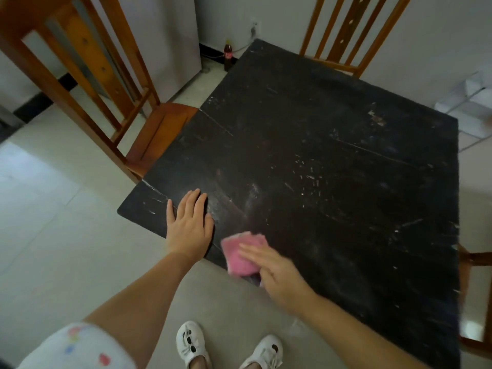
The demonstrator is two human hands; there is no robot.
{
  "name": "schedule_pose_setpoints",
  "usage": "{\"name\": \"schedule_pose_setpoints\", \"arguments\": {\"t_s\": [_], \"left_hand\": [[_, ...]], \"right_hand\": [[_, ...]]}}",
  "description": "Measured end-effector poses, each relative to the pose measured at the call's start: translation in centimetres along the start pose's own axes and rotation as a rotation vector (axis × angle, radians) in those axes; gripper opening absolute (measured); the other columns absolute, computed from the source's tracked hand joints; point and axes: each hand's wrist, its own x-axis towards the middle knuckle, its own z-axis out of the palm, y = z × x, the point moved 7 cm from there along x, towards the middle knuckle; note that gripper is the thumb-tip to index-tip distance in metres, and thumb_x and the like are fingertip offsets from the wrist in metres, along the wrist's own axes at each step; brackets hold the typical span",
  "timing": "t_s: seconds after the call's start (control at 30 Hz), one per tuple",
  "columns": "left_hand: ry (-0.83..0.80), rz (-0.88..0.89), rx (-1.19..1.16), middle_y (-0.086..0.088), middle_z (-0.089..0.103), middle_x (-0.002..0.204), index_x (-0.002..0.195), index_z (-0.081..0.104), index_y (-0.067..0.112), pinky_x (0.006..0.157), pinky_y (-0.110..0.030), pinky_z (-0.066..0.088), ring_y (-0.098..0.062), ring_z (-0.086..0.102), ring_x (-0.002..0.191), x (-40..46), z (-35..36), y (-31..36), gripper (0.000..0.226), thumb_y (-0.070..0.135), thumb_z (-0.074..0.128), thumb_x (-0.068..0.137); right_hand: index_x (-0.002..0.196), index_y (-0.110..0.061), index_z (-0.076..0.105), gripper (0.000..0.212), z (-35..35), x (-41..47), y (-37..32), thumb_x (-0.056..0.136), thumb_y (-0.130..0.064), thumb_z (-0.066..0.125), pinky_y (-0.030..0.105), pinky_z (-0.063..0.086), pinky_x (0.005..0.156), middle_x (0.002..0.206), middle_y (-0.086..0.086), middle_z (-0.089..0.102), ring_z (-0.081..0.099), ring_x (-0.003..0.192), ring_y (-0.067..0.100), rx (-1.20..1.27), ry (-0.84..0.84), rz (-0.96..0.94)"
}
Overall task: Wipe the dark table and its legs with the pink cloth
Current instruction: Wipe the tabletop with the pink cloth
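The dark table (pixel 332 161) fills the middle and right of the view, its scratched black top dotted with pale marks. My left hand (pixel 190 225) lies flat on the top near the front left corner, fingers together, holding nothing. My right hand (pixel 277 272) presses the pink cloth (pixel 239 253) onto the table's near edge, just right of the left hand. The hand is blurred. The cloth sticks out from under its fingers toward the left. The table's legs are hidden under the top.
A wooden chair (pixel 106 102) stands at the table's left side, another chair (pixel 343 35) at the far side, and part of a third (pixel 471 262) at the right. A dark bottle (pixel 228 55) stands on the floor beyond. My white shoes (pixel 226 347) are on the tiled floor.
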Motion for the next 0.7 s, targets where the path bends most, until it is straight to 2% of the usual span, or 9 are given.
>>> {"name": "schedule_pose_setpoints", "arguments": {"t_s": [0.07, 0.13, 0.2, 0.27, 0.33, 0.43, 0.57, 0.63, 0.7], "left_hand": [[0.003, -0.001, 0.005, -0.001, 0.021, 0.153, 0.143, 0.024, 0.020, 0.113, -0.043, -0.012, -0.018, 0.010, 0.142, 0.1, 0.1, 0.0, 0.050, 0.038, 0.015, 0.097], [0.011, -0.002, 0.014, -0.001, 0.022, 0.152, 0.143, 0.025, 0.021, 0.113, -0.042, -0.013, -0.019, 0.011, 0.142, 0.2, 0.2, 0.0, 0.056, 0.042, 0.009, 0.093], [0.027, -0.003, 0.016, 0.000, 0.023, 0.152, 0.143, 0.025, 0.022, 0.113, -0.041, -0.013, -0.019, 0.012, 0.142, 0.3, 0.2, -0.2, 0.059, 0.043, 0.008, 0.091], [0.043, 0.014, -0.030, -0.001, 0.027, 0.150, 0.142, 0.028, 0.020, 0.113, -0.040, -0.011, -0.019, 0.016, 0.141, 0.3, 0.2, -0.2, 0.057, 0.043, 0.009, 0.092], [0.073, 0.053, -0.147, -0.003, 0.036, 0.146, 0.139, 0.034, 0.018, 0.115, -0.042, -0.005, -0.018, 0.026, 0.137, 0.2, -0.1, -0.4, 0.057, 0.041, 0.012, 0.092], [0.140, 0.009, -0.317, -0.005, 0.046, 0.138, 0.132, 0.043, 0.014, 0.115, -0.044, 0.002, -0.019, 0.036, 0.132, 0.1, -0.9, -3.2, 0.049, 0.033, 0.023, 0.091], [0.166, -0.194, -0.255, -0.008, 0.039, 0.142, 0.131, 0.044, 0.011, 0.114, -0.048, 0.001, -0.024, 0.030, 0.135, 1.5, -1.8, -10.6, 0.038, 0.020, 0.037, 0.095], [0.137, -0.242, -0.292, -0.012, 0.034, 0.144, 0.136, 0.036, 0.009, 0.115, -0.046, 0.009, -0.027, 0.026, 0.134, 2.0, -1.8, -12.5, 0.041, 0.020, 0.035, 0.096], [0.149, -0.235, -0.379, -0.014, 0.039, 0.138, 0.137, 0.033, 0.006, 0.112, -0.043, 0.022, -0.029, 0.030, 0.127, 2.1, -1.8, -12.8, 0.042, 0.018, 0.034, 0.096]], "right_hand": [[0.130, -0.019, 0.053, 0.051, -6.7, 3.9, 1.3, 0.090, 0.009, 0.037, 0.014, 0.049, 0.079, 0.138, -0.001, 0.047, 0.053, 0.088, -0.016, 0.113, 0.233, 0.125], [0.136, -0.025, 0.046, 0.052, -12.5, 9.2, 4.3, 0.094, 0.004, 0.036, 0.015, 0.048, 0.065, 0.142, 0.004, 0.039, 0.055, 0.084, -0.001, 0.029, 0.385, 0.255], [0.141, -0.024, 0.038, 0.051, -13.7, 13.9, 7.0, 0.096, -0.001, 0.035, 0.026, 0.047, 0.089, 0.150, 0.004, 0.030, 0.051, 0.111, 0.013, -0.155, 0.370, 0.374], [0.138, -0.012, 0.042, 0.049, -10.3, 16.3, 7.2, 0.093, 0.005, 0.036, 0.043, 0.024, 0.114, 0.150, 0.007, 0.034, 0.037, 0.133, 0.022, -0.286, 0.352, 0.286], [0.132, -0.009, 0.050, 0.051, -4.1, 15.4, 4.6, 0.087, 0.012, 0.038, 0.051, 0.008, 0.117, 0.146, 0.007, 0.040, 0.029, 0.139, 0.024, -0.337, 0.295, 0.106], [0.130, -0.012, 0.053, 0.051, 4.0, 9.7, 0.7, 0.084, 0.003, 0.037, 0.058, 0.012, 0.114, 0.143, 0.005, 0.045, 0.035, 0.136, 0.027, -0.368, 0.128, -0.077], [0.126, -0.012, 0.057, 0.048, 8.1, 3.6, -2.0, 0.082, -0.004, 0.039, 0.029, 0.010, 0.117, 0.136, -0.006, 0.050, 0.037, 0.133, 0.006, -0.180, -0.165, -0.181], [0.126, -0.018, 0.056, 0.051, 4.6, 6.4, -2.7, 0.085, 0.007, 0.039, 0.014, 0.034, 0.102, 0.136, -0.006, 0.049, 0.046, 0.110, -0.018, -0.005, -0.055, -0.022], [0.126, -0.023, 0.053, 0.056, -0.9, 12.0, -2.5, 0.087, 0.013, 0.036, 0.007, 0.045, 0.068, 0.135, 0.003, 0.051, 0.056, 0.073, -0.014, 0.090, 0.188, 0.116]]}}
